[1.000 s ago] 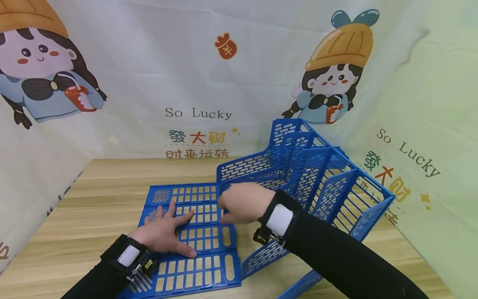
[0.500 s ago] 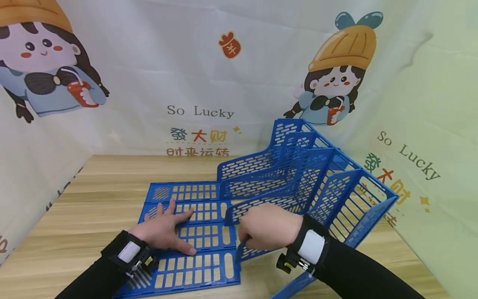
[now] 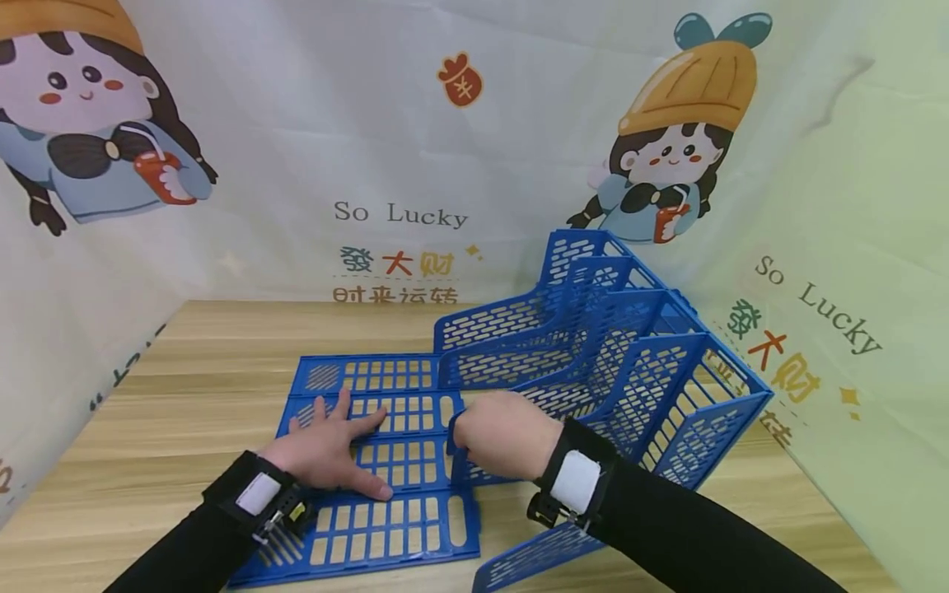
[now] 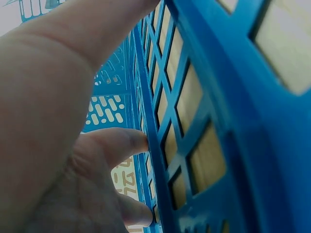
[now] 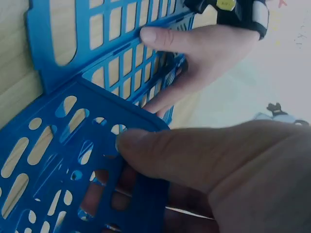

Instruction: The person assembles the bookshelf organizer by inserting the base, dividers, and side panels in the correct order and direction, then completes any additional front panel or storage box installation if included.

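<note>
A blue plastic file rack (image 3: 396,457) lies on the table, its slotted base panels at the left and upright perforated dividers (image 3: 504,362) at the right. My left hand (image 3: 322,453) rests on the base panels with its fingers spread; in the left wrist view its fingertips touch the lattice (image 4: 180,102). My right hand (image 3: 511,432) pinches the free end of one divider (image 5: 63,155). In the right wrist view the thumb (image 5: 146,150) is on the near face and fingers show through the slots behind. The hand hides part of that divider in the head view.
The outermost divider (image 3: 534,556) stands at the near side, under my right forearm. The rack's tall barred back (image 3: 689,412) rises at the right. Wood-grain table (image 3: 185,395) surrounds the rack. A printed cloth (image 3: 296,123) hangs behind and at the sides.
My right hand first moved nearer to me, to a closer divider, then back left and away with its end. The outermost divider's end has shifted left. My left hand stays on the base.
</note>
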Available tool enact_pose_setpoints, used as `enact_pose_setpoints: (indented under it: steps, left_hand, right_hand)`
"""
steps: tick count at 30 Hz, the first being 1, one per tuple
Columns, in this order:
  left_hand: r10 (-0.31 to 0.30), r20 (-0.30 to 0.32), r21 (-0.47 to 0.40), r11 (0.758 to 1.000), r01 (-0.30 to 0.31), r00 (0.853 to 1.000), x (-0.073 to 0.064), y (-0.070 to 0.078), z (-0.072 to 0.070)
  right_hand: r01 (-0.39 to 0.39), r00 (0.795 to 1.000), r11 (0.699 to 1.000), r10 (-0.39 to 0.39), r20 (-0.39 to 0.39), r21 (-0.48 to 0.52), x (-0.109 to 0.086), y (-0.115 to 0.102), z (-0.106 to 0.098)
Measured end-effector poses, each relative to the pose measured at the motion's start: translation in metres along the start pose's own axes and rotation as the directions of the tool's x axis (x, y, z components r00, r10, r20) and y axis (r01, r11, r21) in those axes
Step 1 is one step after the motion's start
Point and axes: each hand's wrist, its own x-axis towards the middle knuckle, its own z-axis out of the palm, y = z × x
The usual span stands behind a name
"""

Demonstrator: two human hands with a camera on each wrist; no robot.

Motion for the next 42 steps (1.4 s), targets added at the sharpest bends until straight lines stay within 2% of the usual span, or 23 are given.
enact_pose_setpoints:
  steps: [3, 5, 7, 9, 12, 17, 27, 31, 35, 38, 42]
  left_hand:
    - [-0.011, 0.003, -0.004, 1.000, 0.011, 1.000, 0.000, -0.001, -0.001]
    - [-0.015, 0.006, -0.009, 1.000, 0.015, 1.000, 0.001, -0.001, 0.000]
    - [-0.016, 0.007, -0.014, 1.000, 0.016, 1.000, 0.001, -0.002, 0.001]
    - [-0.018, 0.003, -0.007, 1.000, 0.018, 1.000, 0.001, -0.002, 0.002]
    - [-0.016, -0.005, 0.003, 1.000, 0.016, 1.000, 0.001, -0.002, 0.003]
    - [-0.004, -0.013, 0.006, 1.000, 0.004, 1.000, 0.000, 0.000, 0.003]
    - [0.004, -0.019, 0.010, 1.000, -0.004, 1.000, 0.002, 0.003, 0.000]
    - [0.002, -0.019, 0.006, 1.000, -0.001, 1.000, 0.003, 0.004, -0.001]
    - [-0.007, -0.014, 0.016, 1.000, 0.007, 1.000, 0.004, 0.003, -0.003]
    - [-0.010, -0.011, 0.026, 1.000, 0.010, 1.000, 0.004, 0.001, -0.003]
    - [-0.006, -0.012, 0.023, 1.000, 0.007, 1.000, 0.003, 0.000, 0.000]
  right_hand:
    - [-0.009, 0.999, 0.997, 0.005, 0.053, 0.082, 0.006, -0.001, -0.006]
    - [-0.063, 0.997, 0.991, 0.058, 0.049, 0.116, 0.011, 0.002, -0.009]
    - [-0.121, 0.993, 0.989, 0.122, 0.002, 0.082, 0.015, 0.005, -0.010]
    - [-0.168, 0.984, 0.986, 0.168, -0.067, -0.001, 0.019, 0.008, -0.009]
    - [-0.216, 0.970, 0.972, 0.203, -0.134, -0.092, 0.025, 0.009, -0.004]
    - [-0.249, 0.960, 0.966, 0.236, -0.149, -0.072, 0.030, 0.009, 0.003]
    - [-0.264, 0.951, 0.959, 0.241, -0.194, -0.104, 0.037, 0.015, 0.002]
    - [-0.261, 0.956, 0.958, 0.241, -0.166, -0.115, 0.039, 0.016, 0.000]
    - [-0.225, 0.970, 0.963, 0.207, -0.129, -0.148, 0.043, 0.017, 0.001]
    - [-0.198, 0.976, 0.971, 0.184, -0.112, -0.130, 0.044, 0.019, 0.002]
    - [-0.192, 0.978, 0.981, 0.189, -0.092, -0.032, 0.036, 0.014, -0.010]
